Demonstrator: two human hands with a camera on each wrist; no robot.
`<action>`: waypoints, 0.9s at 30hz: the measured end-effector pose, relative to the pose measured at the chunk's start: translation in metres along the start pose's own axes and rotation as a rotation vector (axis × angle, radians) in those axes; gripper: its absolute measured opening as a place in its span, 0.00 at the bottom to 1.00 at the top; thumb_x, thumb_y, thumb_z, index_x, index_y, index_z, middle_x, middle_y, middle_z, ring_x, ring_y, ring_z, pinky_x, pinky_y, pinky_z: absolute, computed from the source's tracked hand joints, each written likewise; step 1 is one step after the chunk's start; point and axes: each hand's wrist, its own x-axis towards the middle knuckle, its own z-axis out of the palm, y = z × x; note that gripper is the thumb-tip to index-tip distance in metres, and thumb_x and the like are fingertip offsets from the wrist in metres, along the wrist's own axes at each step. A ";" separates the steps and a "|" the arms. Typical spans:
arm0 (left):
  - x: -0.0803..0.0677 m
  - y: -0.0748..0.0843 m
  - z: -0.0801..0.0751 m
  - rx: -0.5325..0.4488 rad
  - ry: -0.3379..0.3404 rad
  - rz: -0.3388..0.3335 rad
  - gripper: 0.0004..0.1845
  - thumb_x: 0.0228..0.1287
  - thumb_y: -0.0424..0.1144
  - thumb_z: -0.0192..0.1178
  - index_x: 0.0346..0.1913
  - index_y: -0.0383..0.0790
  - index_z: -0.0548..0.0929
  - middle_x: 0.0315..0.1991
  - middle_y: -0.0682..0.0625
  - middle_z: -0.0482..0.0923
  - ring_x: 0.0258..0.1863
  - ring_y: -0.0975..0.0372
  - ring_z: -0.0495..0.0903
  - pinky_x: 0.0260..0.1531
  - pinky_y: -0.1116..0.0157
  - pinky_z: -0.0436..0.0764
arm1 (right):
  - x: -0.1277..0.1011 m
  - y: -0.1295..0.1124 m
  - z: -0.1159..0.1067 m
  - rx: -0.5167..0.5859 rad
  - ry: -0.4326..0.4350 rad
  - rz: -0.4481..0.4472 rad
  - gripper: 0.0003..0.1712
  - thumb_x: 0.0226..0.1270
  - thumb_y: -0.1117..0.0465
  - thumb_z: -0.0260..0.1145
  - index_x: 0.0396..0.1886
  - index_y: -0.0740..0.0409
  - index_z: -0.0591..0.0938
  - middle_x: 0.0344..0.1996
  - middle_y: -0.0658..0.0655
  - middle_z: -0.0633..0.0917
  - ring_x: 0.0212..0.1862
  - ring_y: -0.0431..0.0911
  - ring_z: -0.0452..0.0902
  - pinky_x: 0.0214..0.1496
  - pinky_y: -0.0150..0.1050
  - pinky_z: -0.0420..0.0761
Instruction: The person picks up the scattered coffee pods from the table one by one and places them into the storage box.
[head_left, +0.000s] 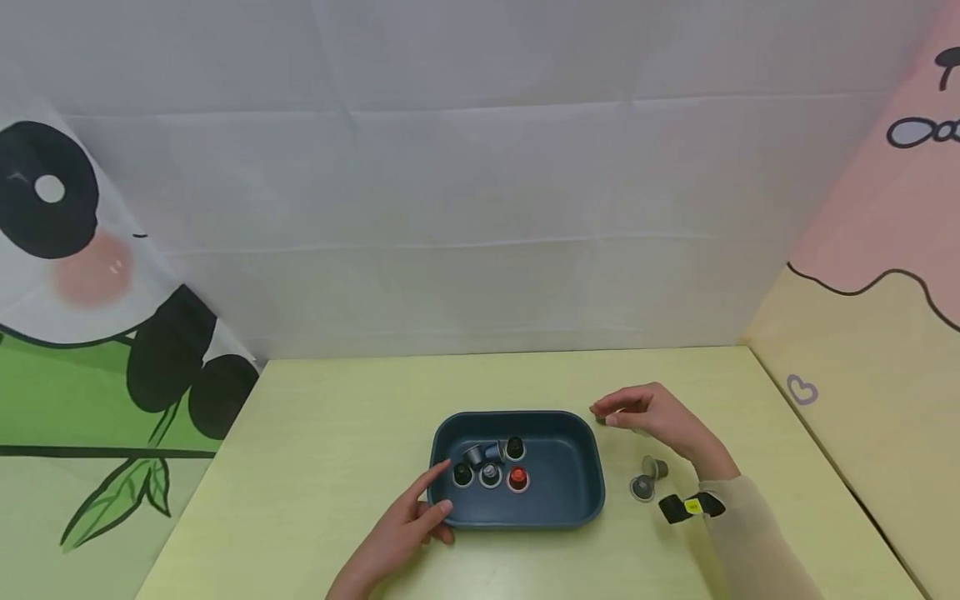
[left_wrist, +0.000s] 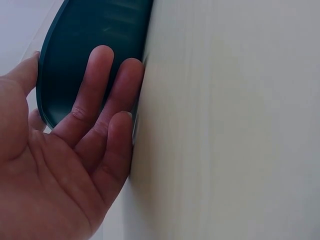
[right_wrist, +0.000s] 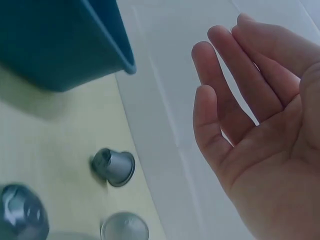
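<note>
Left hand [head_left: 397,533] flat against tray [head_left: 577,508] near-left corner, fingers straight, bracing it probably. Right hand [head_left: 660,425] hovers right of tray, fingers relaxed, empty. Loose pods [head_left: 648,479] right of tray; rest inside.

Pale yellow table [head_left: 315,467], dark teal tray [head_left: 577,500], two grey capsules [head_left: 648,479] beside it

**Both hands open, both empty**

The left hand [head_left: 405,529] enters from the bottom centre of the head view, palm angled inward, fingers [left_wrist: 95,90] straight and close together. The right hand [head_left: 652,421] sits right of centre, its forearm in a pale sleeve running to the lower right corner; its fingers [right_wrist: 225,85] are loosely extended, slightly bent, palm bare.
</note>
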 end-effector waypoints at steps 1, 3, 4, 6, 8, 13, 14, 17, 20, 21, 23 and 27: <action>0.000 0.001 0.000 0.002 0.000 -0.002 0.33 0.76 0.42 0.56 0.78 0.49 0.58 0.26 0.42 0.85 0.27 0.54 0.81 0.29 0.67 0.74 | -0.003 0.002 -0.001 -0.009 0.000 0.004 0.16 0.68 0.66 0.67 0.53 0.68 0.84 0.50 0.69 0.84 0.53 0.53 0.83 0.53 0.37 0.79; 0.000 0.001 0.000 0.006 0.001 -0.004 0.33 0.76 0.42 0.56 0.78 0.49 0.58 0.26 0.42 0.85 0.27 0.54 0.82 0.30 0.67 0.74 | -0.009 0.005 -0.004 -0.027 0.002 0.010 0.16 0.69 0.65 0.67 0.54 0.67 0.84 0.51 0.69 0.84 0.55 0.53 0.82 0.53 0.37 0.79; 0.000 0.001 0.000 0.005 0.001 -0.005 0.33 0.76 0.42 0.56 0.78 0.49 0.58 0.26 0.42 0.85 0.27 0.54 0.82 0.30 0.67 0.74 | -0.012 0.007 -0.005 -0.034 0.006 0.014 0.16 0.69 0.65 0.67 0.54 0.67 0.84 0.51 0.70 0.84 0.55 0.51 0.82 0.53 0.37 0.79; 0.000 0.001 0.000 0.006 0.001 -0.008 0.33 0.76 0.42 0.56 0.78 0.49 0.58 0.26 0.42 0.85 0.27 0.53 0.82 0.30 0.67 0.74 | -0.019 0.012 -0.007 -0.046 0.012 0.027 0.17 0.69 0.64 0.67 0.54 0.67 0.84 0.51 0.71 0.83 0.55 0.50 0.82 0.52 0.37 0.79; 0.000 0.001 0.000 0.006 -0.002 -0.005 0.32 0.76 0.42 0.55 0.78 0.49 0.58 0.26 0.43 0.85 0.28 0.53 0.83 0.30 0.67 0.74 | -0.026 0.017 -0.009 -0.051 0.022 0.044 0.17 0.69 0.64 0.67 0.55 0.67 0.83 0.51 0.71 0.83 0.54 0.54 0.82 0.51 0.37 0.79; 0.000 -0.001 0.000 0.005 -0.004 0.008 0.32 0.77 0.42 0.54 0.78 0.49 0.57 0.26 0.43 0.85 0.29 0.54 0.83 0.31 0.66 0.75 | -0.042 0.029 -0.015 -0.087 0.044 0.079 0.17 0.70 0.63 0.67 0.55 0.66 0.83 0.52 0.66 0.84 0.54 0.52 0.81 0.50 0.35 0.79; 0.000 -0.001 0.000 0.003 -0.003 0.011 0.32 0.77 0.41 0.54 0.78 0.49 0.57 0.26 0.43 0.85 0.29 0.54 0.83 0.31 0.66 0.75 | -0.045 0.031 -0.016 -0.094 0.047 0.083 0.17 0.70 0.64 0.67 0.55 0.66 0.83 0.52 0.66 0.84 0.54 0.52 0.81 0.50 0.35 0.79; -0.001 -0.002 0.000 0.004 -0.003 0.015 0.32 0.77 0.41 0.54 0.78 0.48 0.57 0.26 0.42 0.85 0.27 0.55 0.81 0.30 0.66 0.75 | -0.054 0.034 -0.019 -0.104 0.057 0.099 0.18 0.69 0.64 0.67 0.56 0.67 0.83 0.53 0.66 0.84 0.55 0.53 0.81 0.50 0.34 0.79; -0.001 -0.001 0.000 0.011 -0.005 0.016 0.32 0.77 0.41 0.54 0.78 0.48 0.57 0.26 0.43 0.85 0.27 0.55 0.81 0.30 0.66 0.75 | -0.062 0.037 -0.021 -0.108 0.062 0.119 0.20 0.69 0.64 0.67 0.57 0.68 0.81 0.53 0.67 0.83 0.55 0.56 0.81 0.49 0.34 0.79; -0.001 -0.001 0.000 0.011 -0.005 0.014 0.32 0.77 0.41 0.54 0.78 0.48 0.57 0.26 0.42 0.85 0.27 0.55 0.81 0.30 0.66 0.75 | -0.064 0.038 -0.022 -0.111 0.062 0.125 0.20 0.69 0.65 0.67 0.58 0.68 0.81 0.54 0.68 0.83 0.55 0.57 0.81 0.49 0.34 0.79; -0.001 -0.001 -0.001 0.014 -0.005 0.011 0.31 0.77 0.41 0.54 0.78 0.48 0.58 0.25 0.43 0.85 0.27 0.54 0.82 0.31 0.66 0.75 | -0.068 0.041 -0.022 -0.113 0.058 0.135 0.21 0.68 0.65 0.67 0.59 0.69 0.80 0.54 0.69 0.82 0.54 0.58 0.81 0.48 0.34 0.79; 0.000 -0.002 -0.001 0.007 -0.008 0.014 0.31 0.77 0.42 0.54 0.78 0.48 0.58 0.26 0.43 0.85 0.29 0.53 0.84 0.31 0.66 0.75 | -0.074 0.046 -0.022 -0.097 0.054 0.147 0.23 0.67 0.66 0.68 0.60 0.71 0.78 0.56 0.72 0.80 0.52 0.57 0.82 0.48 0.34 0.80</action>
